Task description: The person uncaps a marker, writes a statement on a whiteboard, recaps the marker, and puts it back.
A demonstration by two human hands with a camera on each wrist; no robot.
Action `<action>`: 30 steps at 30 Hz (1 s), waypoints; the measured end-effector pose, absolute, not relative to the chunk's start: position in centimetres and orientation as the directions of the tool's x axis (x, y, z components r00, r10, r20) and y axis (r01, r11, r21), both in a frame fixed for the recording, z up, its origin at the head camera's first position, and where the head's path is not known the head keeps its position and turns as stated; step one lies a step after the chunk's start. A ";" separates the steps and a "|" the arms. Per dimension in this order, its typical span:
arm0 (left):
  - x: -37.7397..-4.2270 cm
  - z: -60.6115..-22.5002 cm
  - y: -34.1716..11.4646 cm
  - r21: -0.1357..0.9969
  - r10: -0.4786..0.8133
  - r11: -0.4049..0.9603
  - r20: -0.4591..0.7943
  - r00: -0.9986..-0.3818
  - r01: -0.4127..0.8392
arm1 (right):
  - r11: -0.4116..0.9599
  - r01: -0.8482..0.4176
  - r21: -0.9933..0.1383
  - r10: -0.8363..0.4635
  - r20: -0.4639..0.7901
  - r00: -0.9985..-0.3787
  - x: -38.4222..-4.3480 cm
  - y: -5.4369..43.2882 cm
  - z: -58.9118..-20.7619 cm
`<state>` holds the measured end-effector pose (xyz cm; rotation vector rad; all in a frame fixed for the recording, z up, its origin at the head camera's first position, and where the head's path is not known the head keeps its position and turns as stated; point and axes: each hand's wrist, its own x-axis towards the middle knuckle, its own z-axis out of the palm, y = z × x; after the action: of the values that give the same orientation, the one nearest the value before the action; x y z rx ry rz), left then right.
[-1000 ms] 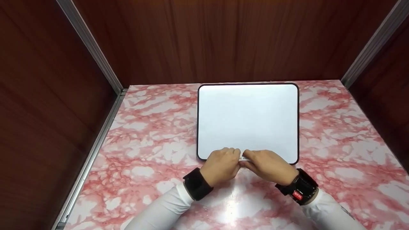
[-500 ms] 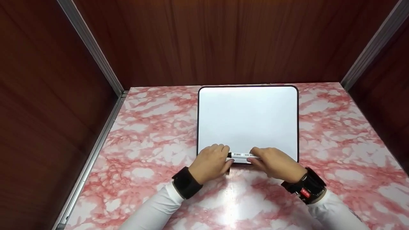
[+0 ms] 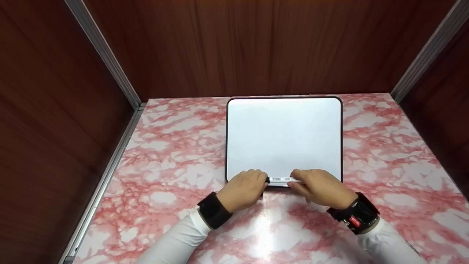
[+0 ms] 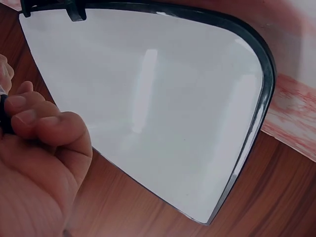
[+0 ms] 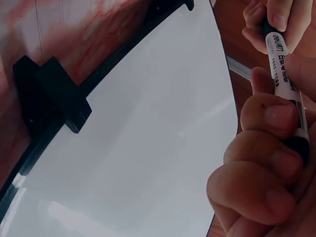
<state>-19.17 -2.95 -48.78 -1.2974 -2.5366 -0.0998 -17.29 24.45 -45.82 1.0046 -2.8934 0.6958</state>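
Note:
A white marker [image 3: 280,180] with printed lettering is held level between both hands over the near edge of a whiteboard [image 3: 284,135]. My left hand [image 3: 243,189] grips its black cap [image 5: 267,27], with the fingers curled around that end. In the left wrist view, the left hand [image 4: 44,143] covers most of the cap. My right hand [image 3: 322,187] holds the barrel between thumb and fingers. Its other fingers curl around the marker's dark tail end [image 5: 297,145] in the right wrist view. The board has a thin black frame [image 3: 226,143].
Black clips [image 5: 54,94] sit on the board's frame. The board lies on a red-and-white marbled table [image 3: 176,154]. A brown wood-grain panel [image 3: 234,47] rises behind, with side panels [image 3: 55,128] and metal rails [image 3: 102,51] at the corners.
The hands were close together with the marker mostly covered; they have since moved apart, exposing its barrel. In the last half second the right hand shifted slightly right, and the left thumb closed in.

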 end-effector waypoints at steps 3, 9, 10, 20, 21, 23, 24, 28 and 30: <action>-19.1 -48.6 -2.6 -0.068 0.776 0.601 0.287 -0.562 0.796 | 0.713 -0.622 -0.324 -0.591 0.201 -0.782 -17.3 24.2 -45.6; -18.9 -48.3 -1.9 -0.077 0.782 0.599 0.272 -0.561 0.797 | 0.719 -0.663 -0.208 -0.608 0.273 -0.745 -17.0 23.3 -45.4; -18.8 -48.2 -1.7 -0.078 0.784 0.596 0.272 -0.558 0.799 | 0.721 -0.667 -0.190 -0.611 0.280 -0.740 -16.9 23.1 -45.5; -18.4 -48.3 -1.4 -0.147 0.801 0.569 0.321 -0.505 0.809 | 0.668 -0.742 -0.051 -0.669 0.396 -0.629 -16.6 22.1 -46.4; -18.4 -48.3 -1.5 -0.146 0.803 0.564 0.324 -0.499 0.813 | 0.662 -0.748 -0.038 -0.671 0.415 -0.615 -16.6 22.1 -46.5; -18.4 -48.4 -1.7 -0.132 0.807 0.553 0.330 -0.490 0.822 | 0.657 -0.754 -0.021 -0.672 0.437 -0.598 -16.4 22.2 -46.7; -18.4 -48.4 -1.8 -0.121 0.809 0.547 0.330 -0.486 0.828 | 0.653 -0.757 -0.021 -0.673 0.441 -0.593 -16.4 22.2 -46.8; -18.2 -48.5 -2.2 -0.102 0.825 0.518 0.319 -0.466 0.849 | 0.644 -0.763 -0.052 -0.677 0.424 -0.601 -16.0 22.3 -47.1; -18.1 -48.6 -2.2 -0.103 0.835 0.505 0.308 -0.455 0.857 | 0.640 -0.765 -0.065 -0.680 0.415 -0.604 -15.7 22.4 -47.4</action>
<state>-18.09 -2.24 -48.63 -1.4176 -2.4331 -0.0959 -15.74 22.43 -47.45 1.1507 -2.5092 0.3354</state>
